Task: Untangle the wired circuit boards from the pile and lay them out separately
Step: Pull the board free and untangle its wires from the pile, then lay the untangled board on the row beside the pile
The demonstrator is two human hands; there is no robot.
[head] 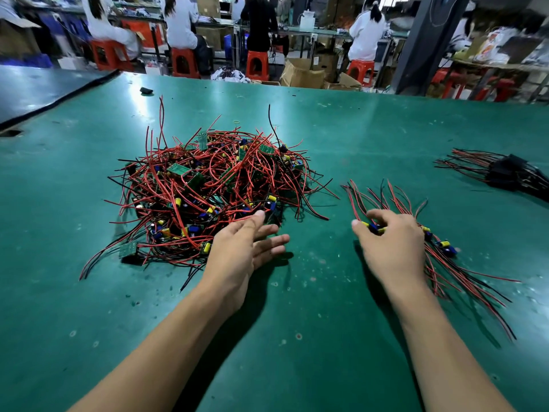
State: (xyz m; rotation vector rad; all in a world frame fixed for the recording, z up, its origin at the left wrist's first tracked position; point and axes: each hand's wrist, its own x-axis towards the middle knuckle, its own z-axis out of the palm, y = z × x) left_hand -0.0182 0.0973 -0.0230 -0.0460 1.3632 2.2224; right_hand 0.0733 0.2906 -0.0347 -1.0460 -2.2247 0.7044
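A tangled pile (208,188) of small green circuit boards with red and black wires lies left of centre on the green table (297,322). My left hand (246,248) hovers at the pile's near right edge, fingers straight, thumb tip by the wires. To the right lies a row of separated boards (439,248), their wires fanned out in front and behind. My right hand (392,245) rests over that row, thumb and forefinger pinching a board (375,227) with yellow and blue parts at the row's left end.
A bundle of black parts with red and black wires (502,173) lies at the far right. A small black object (146,90) sits near the table's far edge. Seated people on red stools (257,65) and cardboard boxes stand beyond the table.
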